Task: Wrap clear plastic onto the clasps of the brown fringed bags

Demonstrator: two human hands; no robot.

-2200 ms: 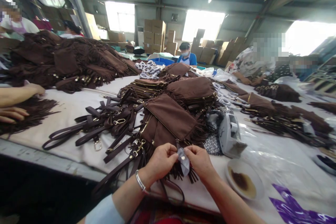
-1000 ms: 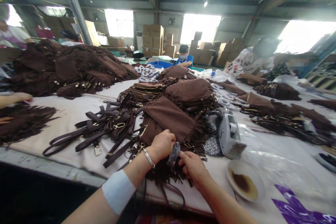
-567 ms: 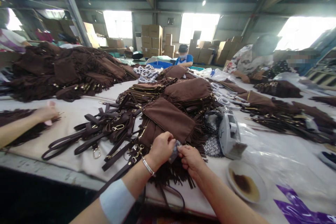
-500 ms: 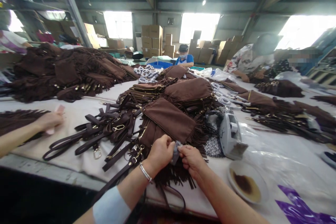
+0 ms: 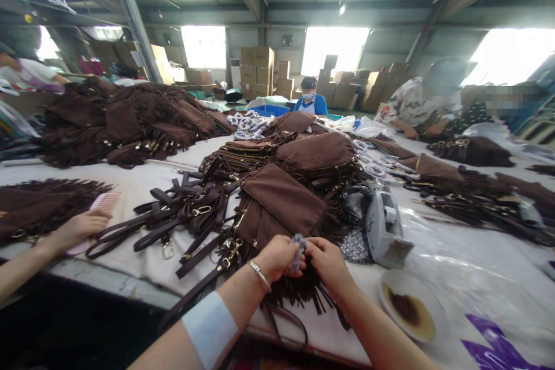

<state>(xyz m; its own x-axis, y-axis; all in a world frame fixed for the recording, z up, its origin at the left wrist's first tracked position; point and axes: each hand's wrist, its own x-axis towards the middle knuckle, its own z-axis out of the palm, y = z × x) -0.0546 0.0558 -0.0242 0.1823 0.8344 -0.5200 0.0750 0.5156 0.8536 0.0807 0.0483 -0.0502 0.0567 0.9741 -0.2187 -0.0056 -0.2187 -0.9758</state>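
Both my hands meet over the fringe of a brown bag [image 5: 284, 199] that lies on the pile in front of me. My left hand [image 5: 280, 257], with a silver bangle at the wrist, is closed on a crumpled grey wrapping piece [image 5: 298, 247]. The fingertips of my right hand [image 5: 327, 260] pinch the right edge of that same grey piece. Dark straps with gold clasps [image 5: 202, 211] lie to the left of my hands. What the grey piece covers is hidden.
A tape dispenser [image 5: 385, 228] and a plate with brown liquid [image 5: 407, 305] stand to the right. At the left, another person's hand [image 5: 84, 228] holds a pink comb [image 5: 104, 202]. Stacked brown bags [image 5: 316, 153] rise behind. Purple-printed plastic [image 5: 494, 341] lies at the lower right.
My hands have shifted slightly right and down, still on the grey piece. The other person's hand at the left has moved lower, and the comb shows more clearly. The whole view has shifted a little.
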